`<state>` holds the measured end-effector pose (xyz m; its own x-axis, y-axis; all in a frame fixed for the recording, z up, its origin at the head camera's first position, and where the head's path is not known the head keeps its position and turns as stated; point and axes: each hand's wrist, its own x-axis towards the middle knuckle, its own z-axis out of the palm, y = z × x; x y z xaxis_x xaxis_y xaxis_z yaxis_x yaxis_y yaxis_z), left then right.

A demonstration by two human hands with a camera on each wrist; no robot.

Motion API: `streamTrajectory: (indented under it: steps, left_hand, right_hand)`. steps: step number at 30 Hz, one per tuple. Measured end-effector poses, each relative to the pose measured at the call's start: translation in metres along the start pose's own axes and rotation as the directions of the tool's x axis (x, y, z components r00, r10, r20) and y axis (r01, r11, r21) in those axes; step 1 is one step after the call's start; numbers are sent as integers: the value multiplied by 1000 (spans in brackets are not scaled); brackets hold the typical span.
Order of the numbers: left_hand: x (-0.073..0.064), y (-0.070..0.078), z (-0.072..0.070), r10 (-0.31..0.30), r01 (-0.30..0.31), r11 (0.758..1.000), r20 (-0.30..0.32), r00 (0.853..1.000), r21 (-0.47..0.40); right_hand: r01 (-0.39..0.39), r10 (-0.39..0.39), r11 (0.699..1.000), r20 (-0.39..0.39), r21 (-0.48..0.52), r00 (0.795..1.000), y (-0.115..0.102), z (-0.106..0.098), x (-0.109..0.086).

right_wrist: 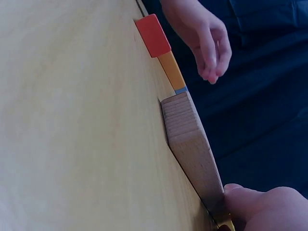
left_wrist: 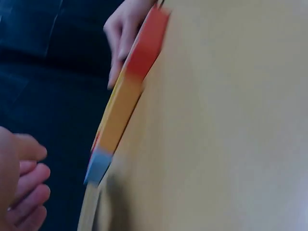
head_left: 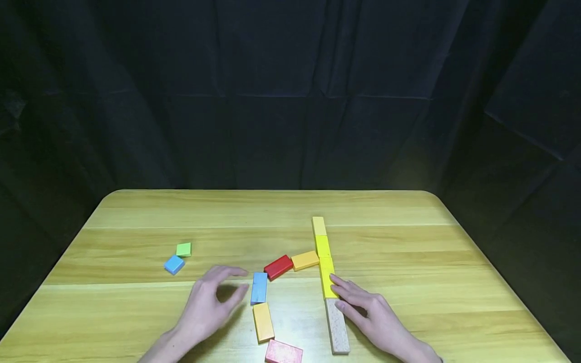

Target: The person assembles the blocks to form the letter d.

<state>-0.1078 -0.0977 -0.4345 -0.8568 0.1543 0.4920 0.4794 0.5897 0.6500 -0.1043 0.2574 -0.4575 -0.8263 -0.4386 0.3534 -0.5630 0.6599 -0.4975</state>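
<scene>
My left hand [head_left: 208,304] hovers left of an upright-lying blue block [head_left: 259,288], thumb and forefinger spread apart with nothing between them. Fingertips of my right hand [head_left: 373,316] touch the right side of a straight row, by a long yellow block [head_left: 327,277] and a speckled pale wooden block [head_left: 337,326]. A short yellow block [head_left: 323,246] and a cream block [head_left: 319,226] extend that row away from me. In the right wrist view, the thumb [right_wrist: 250,204] meets the wooden block [right_wrist: 197,163].
A curved line joins the row: an orange block [head_left: 305,260], a red block [head_left: 278,267], the blue one, a light orange block [head_left: 263,322] and a pink block [head_left: 284,352]. Farther left lie a small green block [head_left: 183,249] and a small blue block [head_left: 174,264] on the wooden table [head_left: 431,242].
</scene>
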Motion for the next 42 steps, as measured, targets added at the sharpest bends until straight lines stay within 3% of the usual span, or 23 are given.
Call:
streamTrajectory:
  steps: [2,5,11,18,23,30,42]
  left_hand:
    - [10,-10,-9,-105,105,994,-11,994,15]
    - [25,-26,-24,-228,228,974,-16,974,2]
    - [46,-57,-46,-327,328,945,-36,944,7]
    - [45,-82,-60,-370,374,926,-67,927,60]
    - [42,-92,-69,-400,400,915,-14,916,55]
    - [39,-100,-82,-383,382,924,91,919,32]
    - [38,-102,-82,-422,420,907,94,902,40]
  right_hand:
    - [1,-1,1000,0,4,1000,0,0,-1]
    - [6,-6,1000,-2,14,1000,0,0,-1]
    - [11,-11,1000,-1,21,1000,-1,-1,-3]
    - [-3,3,1000,5,12,1000,-1,0,-3]
    - [-11,11,1000,8,16,1000,0,-1,-4]
    - [2,-2,1000,-2,19,1000,-1,-1,-4]
    - [7,-7,1000,-4,18,1000,1,0,-4]
